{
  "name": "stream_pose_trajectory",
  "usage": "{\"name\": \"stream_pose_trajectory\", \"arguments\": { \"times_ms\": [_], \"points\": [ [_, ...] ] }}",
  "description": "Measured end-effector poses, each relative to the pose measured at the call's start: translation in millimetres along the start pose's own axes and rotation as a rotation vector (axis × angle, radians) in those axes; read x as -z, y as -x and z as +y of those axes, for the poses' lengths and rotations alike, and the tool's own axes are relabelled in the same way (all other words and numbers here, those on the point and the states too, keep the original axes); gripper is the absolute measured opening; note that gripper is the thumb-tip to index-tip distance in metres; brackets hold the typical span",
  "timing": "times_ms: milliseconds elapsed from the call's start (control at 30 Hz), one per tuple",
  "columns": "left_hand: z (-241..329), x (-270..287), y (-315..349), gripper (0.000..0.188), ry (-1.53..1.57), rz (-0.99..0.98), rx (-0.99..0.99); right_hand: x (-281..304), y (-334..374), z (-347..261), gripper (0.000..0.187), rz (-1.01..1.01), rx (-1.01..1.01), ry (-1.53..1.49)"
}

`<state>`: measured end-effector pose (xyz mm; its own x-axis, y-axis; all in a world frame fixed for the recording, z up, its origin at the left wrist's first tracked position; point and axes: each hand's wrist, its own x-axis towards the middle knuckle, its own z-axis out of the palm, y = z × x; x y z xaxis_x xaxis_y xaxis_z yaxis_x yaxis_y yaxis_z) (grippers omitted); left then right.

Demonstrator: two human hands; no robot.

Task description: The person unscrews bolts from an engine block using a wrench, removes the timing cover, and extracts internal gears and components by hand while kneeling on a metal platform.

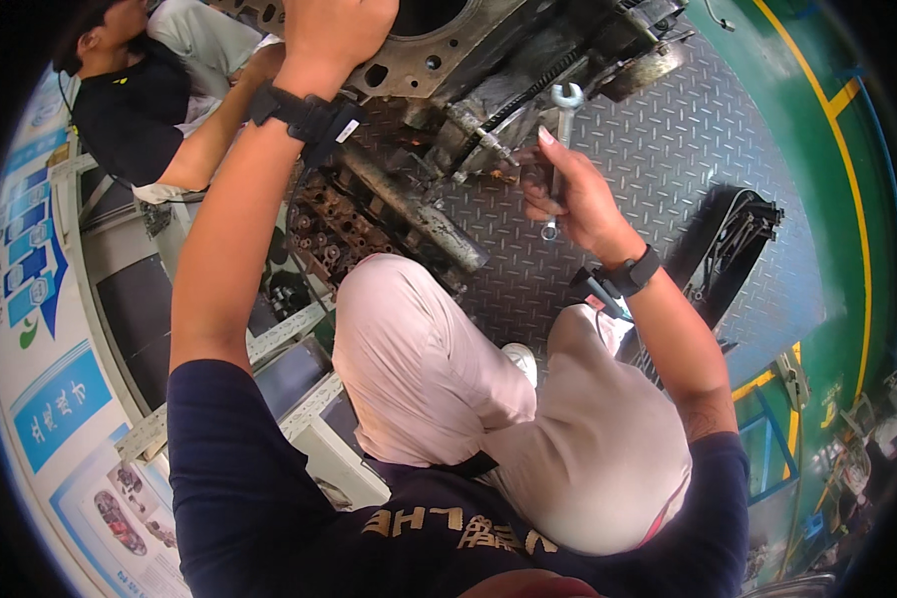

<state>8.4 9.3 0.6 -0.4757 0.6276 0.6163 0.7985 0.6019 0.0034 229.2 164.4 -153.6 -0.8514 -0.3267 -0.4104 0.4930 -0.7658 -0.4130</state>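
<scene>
One wrench (565,127), grasped by the fingers of the right hand (583,194) beside the engine block (458,72), lies with its long axis near-vertical in view (open end uppermost); left hand (334,42): finger state indeterminable.

L hand (337,32) fwd, R hand (581,195) curled

Seen from above, an engine block (448,70) stands at top centre, ahead of the wearer's knees (399,319). The left hand (339,30) is over its left part; the right hand (580,194), farther right and nearer, has a wrench (565,125) beside the block. Another engine part (334,229) lies between block and left knee. Right of that hand, a tray (703,239) sits on the floor plate (658,149). A metal frame (287,330) passes beneath the left forearm (224,239), a co-worker (130,115) beyond, posters (63,407) far left
</scene>
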Motion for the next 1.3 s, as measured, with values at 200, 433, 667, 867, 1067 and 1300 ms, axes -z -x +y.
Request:
{"name": "stream_pose_trajectory", "arguments": {
  "times_ms": [200, 433, 667, 867, 1067, 1300],
  "points": [
    [0, -2, 0, 0.031, 0.004, -0.003, -0.004, -19, -14, 16, 0.040, 0.017, 0.014, -0.047],
    [-1, 0, -1, 0.031, -0.003, 0.018, -0.019, -19, -15, 13, 0.029, 0.136, 0.105, 0.054],
    [-4, -4, 1, 0.031, -0.001, 0.008, -0.025, -2, 6, 2, 0.040, 0.276, 0.530, 0.941],
    [-6, -3, 2, 0.030, -0.007, 0.009, -0.062, 3, 45, -30, 0.025, 0.303, 0.316, 1.046],
    [-5, -5, 1, 0.030, -0.010, 0.011, -0.055, 6, 76, -19, 0.035, -0.068, 0.422, 0.478],
    [-10, -8, 4, 0.029, -0.003, 0.036, -0.075, 15, 65, 0, 0.060, -0.209, 0.593, 0.984]
  ]
}}
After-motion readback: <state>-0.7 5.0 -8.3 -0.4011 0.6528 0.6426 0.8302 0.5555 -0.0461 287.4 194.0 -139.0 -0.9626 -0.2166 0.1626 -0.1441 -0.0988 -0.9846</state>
